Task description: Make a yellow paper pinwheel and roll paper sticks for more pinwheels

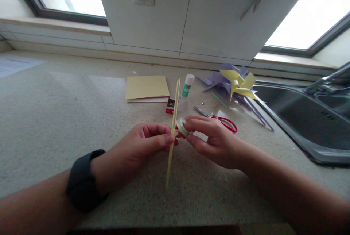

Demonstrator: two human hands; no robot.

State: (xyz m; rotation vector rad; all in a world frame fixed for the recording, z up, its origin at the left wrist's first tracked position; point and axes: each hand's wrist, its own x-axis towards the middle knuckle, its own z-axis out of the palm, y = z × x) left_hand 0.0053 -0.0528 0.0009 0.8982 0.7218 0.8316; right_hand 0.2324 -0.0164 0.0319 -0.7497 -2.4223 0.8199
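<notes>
Between the thumb and fingers of my left hand [147,138] is a thin yellow rolled paper stick [175,112], held nearly upright. My right hand [212,134] pinches a small roll of clear tape [182,127] just right of the stick, close to the left fingertips. Whether a strip of tape reaches the stick, I cannot make out. Beyond the hands lie red-handled scissors [225,122], a small red and black box [170,106] partly behind the stick, and a glue stick [187,85] standing upright.
Yellow paper sheets [147,86] lie stacked at the back. Purple and yellow paper pinwheels [237,81] rest beside the metal sink [290,118] on the right. A short teal stick [219,100] lies near them. A printed sheet [19,64] is at far left.
</notes>
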